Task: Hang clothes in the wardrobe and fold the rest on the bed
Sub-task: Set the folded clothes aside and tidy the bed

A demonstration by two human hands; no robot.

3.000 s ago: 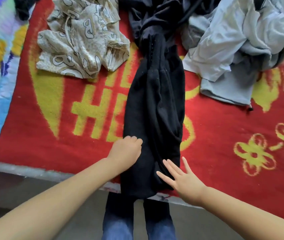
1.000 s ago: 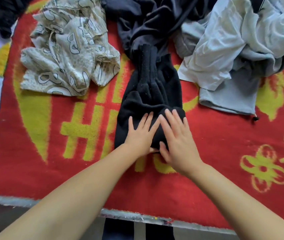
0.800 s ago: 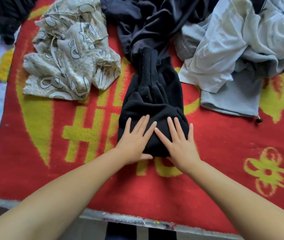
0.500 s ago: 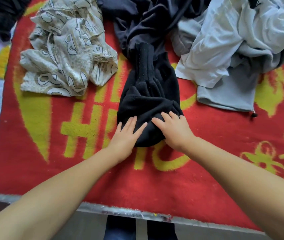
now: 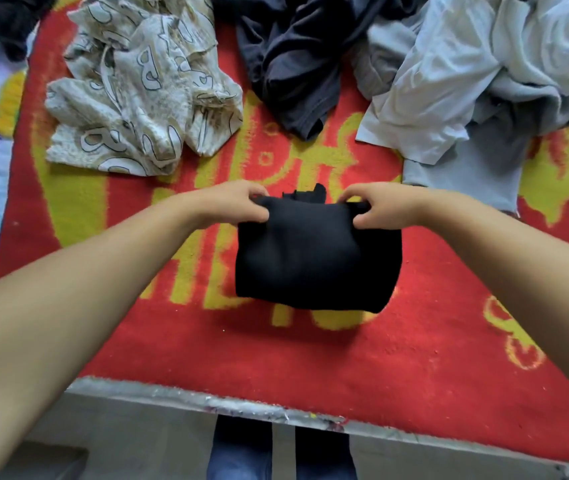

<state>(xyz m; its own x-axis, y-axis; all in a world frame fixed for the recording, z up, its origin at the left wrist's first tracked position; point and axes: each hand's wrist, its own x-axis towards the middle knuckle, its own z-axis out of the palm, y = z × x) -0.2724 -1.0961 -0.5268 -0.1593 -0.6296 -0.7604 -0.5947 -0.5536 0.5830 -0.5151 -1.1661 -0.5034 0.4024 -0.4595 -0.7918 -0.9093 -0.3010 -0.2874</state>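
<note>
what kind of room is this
Most likely a bedroom: a red and yellow plush blanket covers a bed, loose clothes such as a beige patterned garment lie on it, and a folded black garment sits in front.

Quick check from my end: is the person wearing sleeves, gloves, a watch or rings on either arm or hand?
Nothing worn that shows. Both forearms are bare as far up as the view reaches, with no sleeve edge in sight. The left hand and right hand have no gloves, and no watch, band or ring is visible.
</note>
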